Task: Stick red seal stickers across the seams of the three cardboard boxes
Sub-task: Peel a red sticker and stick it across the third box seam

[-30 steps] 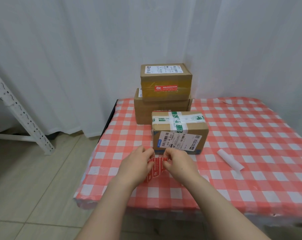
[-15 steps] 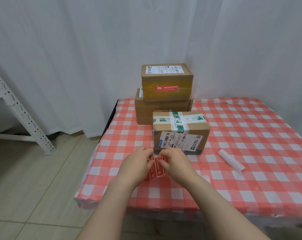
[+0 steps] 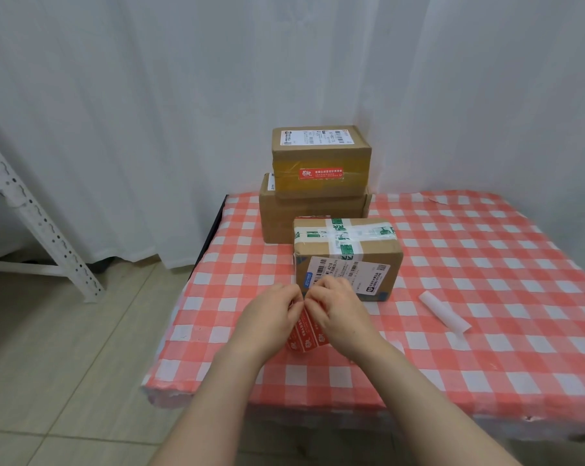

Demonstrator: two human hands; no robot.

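Centre frame, the left hand (image 3: 271,317) and right hand (image 3: 338,314) pinch the sticker sheet (image 3: 306,343), just below the near box (image 3: 348,253). Peeling one seal slowly from its corner should keep it flat.

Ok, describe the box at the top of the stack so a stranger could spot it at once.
Find the table with the red-checked cloth and look at its far left corner. Two boxes are stacked there; take the top box. Unlike the plain box beneath and the green-taped box in front, its front bears yellowish tape and a red sticker.
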